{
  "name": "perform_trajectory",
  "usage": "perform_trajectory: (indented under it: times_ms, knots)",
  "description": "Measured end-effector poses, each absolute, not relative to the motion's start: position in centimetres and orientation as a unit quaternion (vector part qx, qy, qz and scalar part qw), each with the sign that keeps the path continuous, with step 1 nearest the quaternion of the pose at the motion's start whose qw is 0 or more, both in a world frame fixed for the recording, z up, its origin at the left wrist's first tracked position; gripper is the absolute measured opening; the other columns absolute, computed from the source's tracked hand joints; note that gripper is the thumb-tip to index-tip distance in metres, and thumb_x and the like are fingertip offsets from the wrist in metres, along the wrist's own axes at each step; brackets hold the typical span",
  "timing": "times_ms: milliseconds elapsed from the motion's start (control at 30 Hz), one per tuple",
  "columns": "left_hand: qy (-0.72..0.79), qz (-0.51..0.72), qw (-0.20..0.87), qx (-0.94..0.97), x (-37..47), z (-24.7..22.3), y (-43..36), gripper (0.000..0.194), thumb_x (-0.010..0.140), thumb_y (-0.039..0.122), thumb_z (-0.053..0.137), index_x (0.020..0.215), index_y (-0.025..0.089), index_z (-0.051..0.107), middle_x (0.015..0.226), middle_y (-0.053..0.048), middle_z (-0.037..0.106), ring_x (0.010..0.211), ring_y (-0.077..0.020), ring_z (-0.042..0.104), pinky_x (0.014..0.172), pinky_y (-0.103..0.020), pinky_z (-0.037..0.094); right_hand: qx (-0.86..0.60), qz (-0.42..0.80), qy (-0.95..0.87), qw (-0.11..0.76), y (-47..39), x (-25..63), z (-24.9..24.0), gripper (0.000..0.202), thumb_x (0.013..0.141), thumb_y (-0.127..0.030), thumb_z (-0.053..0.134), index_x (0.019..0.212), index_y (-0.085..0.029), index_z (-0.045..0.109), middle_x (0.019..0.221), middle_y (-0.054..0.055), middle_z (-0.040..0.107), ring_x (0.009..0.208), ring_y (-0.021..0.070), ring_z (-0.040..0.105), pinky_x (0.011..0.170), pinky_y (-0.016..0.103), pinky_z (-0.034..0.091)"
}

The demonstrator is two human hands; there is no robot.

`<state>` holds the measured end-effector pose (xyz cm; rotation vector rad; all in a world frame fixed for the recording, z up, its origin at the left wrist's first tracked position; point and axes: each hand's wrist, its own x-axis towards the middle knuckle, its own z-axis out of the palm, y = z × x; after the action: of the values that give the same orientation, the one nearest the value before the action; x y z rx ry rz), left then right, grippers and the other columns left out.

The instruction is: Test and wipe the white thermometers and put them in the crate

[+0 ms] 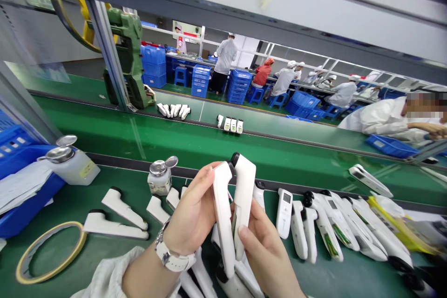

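Note:
My left hand (193,212), with a white watch on its wrist, is closed on a white forehead thermometer (223,219) with a dark tip. Beside it, my right hand (267,253) grips a second white forehead thermometer (245,184), its thumb on the lower handle. Both are held upright side by side above the bench, seen mostly edge-on. Below my hands lie more white thermometers (200,272), partly hidden. Left of my left wrist rest two others (117,226) on the green mat. A thermometer with a small screen (285,214) lies to the right of my right hand.
A tape roll (52,251), two dispenser bottles (75,167) and a blue bin (38,191) with papers stand at left. Several thermometers (335,223) line the right side. Beyond runs a green conveyor (174,137). A co-worker in white (384,114) sits at far right.

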<state>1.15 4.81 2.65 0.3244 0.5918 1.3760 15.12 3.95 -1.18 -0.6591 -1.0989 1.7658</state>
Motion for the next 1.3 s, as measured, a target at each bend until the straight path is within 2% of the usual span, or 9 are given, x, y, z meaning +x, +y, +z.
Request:
perform_trajectory:
  times_ms: [167,333,467,600,767,933,1067,1167,1300]
  knots:
    - [0.28,0.62,0.713,0.171,1.3,2.4,4.8,0.034,0.084,0.044,0.051,0.112,0.025,0.051,0.075,-0.002,0.056,0.06,-0.0138,0.053,0.053,-0.028,0.046,-0.266,0.717,-0.448,0.463,4.0,15.0,-1.2,0.051,0.081,-0.031,0.064,0.129,-0.034,0.046,0.134,0.003,0.051,0.124,0.0247,0.046,0.102,0.04,0.039]
    - [0.309,0.626,0.68,0.221,1.5,1.8,5.0,0.048,0.085,0.053,0.041,0.13,0.036,0.038,0.063,0.0,0.055,0.05,-0.0121,0.05,0.044,-0.024,0.042,-0.274,0.727,-0.431,0.458,3.9,15.1,-1.2,0.044,0.081,-0.031,0.065,0.122,-0.034,0.051,0.128,0.002,0.055,0.114,0.0212,0.054,0.092,0.032,0.047]
    - [0.288,0.638,0.685,0.203,1.4,2.0,4.9,0.045,0.087,0.049,0.04,0.131,0.038,0.039,0.068,0.0,0.055,0.06,-0.013,0.053,0.055,-0.028,0.047,-0.282,0.737,-0.417,0.451,4.1,15.2,-1.0,0.042,0.08,-0.031,0.064,0.121,-0.03,0.054,0.115,0.004,0.061,0.095,0.0197,0.061,0.08,0.028,0.051]
    - [0.253,0.639,0.7,0.195,1.1,2.5,4.6,0.046,0.088,0.033,0.046,0.134,0.033,0.037,0.078,-0.002,0.057,0.074,-0.015,0.056,0.065,-0.03,0.048,-0.314,0.72,-0.423,0.452,4.4,15.4,-0.8,0.044,0.079,-0.034,0.064,0.121,-0.028,0.054,0.105,0.005,0.064,0.092,0.0216,0.061,0.08,0.03,0.05]
    - [0.28,0.622,0.688,0.247,1.0,2.5,4.3,0.067,0.072,0.007,0.065,0.13,0.032,0.041,0.093,-0.001,0.057,0.082,-0.0128,0.056,0.072,-0.025,0.047,-0.319,0.715,-0.432,0.447,4.5,15.5,-0.6,0.045,0.078,-0.036,0.064,0.121,-0.029,0.054,0.099,0.004,0.064,0.092,0.0216,0.059,0.081,0.031,0.048]
    - [0.301,0.637,0.667,0.241,1.2,2.2,4.6,0.048,0.08,0.023,0.062,0.125,0.028,0.047,0.083,-0.002,0.057,0.077,-0.0132,0.055,0.068,-0.026,0.048,-0.329,0.729,-0.399,0.448,4.5,15.5,-0.8,0.046,0.075,-0.034,0.068,0.119,-0.027,0.055,0.099,0.005,0.061,0.087,0.0205,0.059,0.074,0.028,0.049]
    - [0.276,0.65,0.678,0.204,1.3,2.4,4.9,0.04,0.088,0.046,0.041,0.119,0.023,0.053,0.083,-0.004,0.058,0.074,-0.016,0.056,0.064,-0.03,0.049,-0.336,0.729,-0.399,0.443,4.4,15.7,-0.8,0.047,0.075,-0.034,0.069,0.12,-0.027,0.054,0.1,0.004,0.06,0.087,0.0194,0.059,0.075,0.027,0.049]
    - [0.262,0.653,0.684,0.19,1.2,2.4,5.0,0.044,0.089,0.049,0.035,0.117,0.022,0.055,0.085,-0.004,0.058,0.073,-0.0164,0.057,0.064,-0.031,0.05,-0.321,0.739,-0.399,0.438,4.6,15.8,-1.0,0.05,0.075,-0.033,0.07,0.121,-0.028,0.053,0.101,0.004,0.059,0.089,0.0195,0.059,0.076,0.028,0.049]
    - [0.352,0.637,0.612,0.311,0.9,1.9,4.4,0.046,0.086,0.041,0.049,0.13,0.029,0.042,0.088,-0.003,0.063,0.083,-0.0174,0.061,0.069,-0.028,0.05,-0.293,0.76,-0.365,0.451,5.1,15.5,-1.8,0.036,0.073,-0.029,0.069,0.108,-0.025,0.061,0.092,0.001,0.064,0.081,0.0159,0.06,0.072,0.026,0.049]
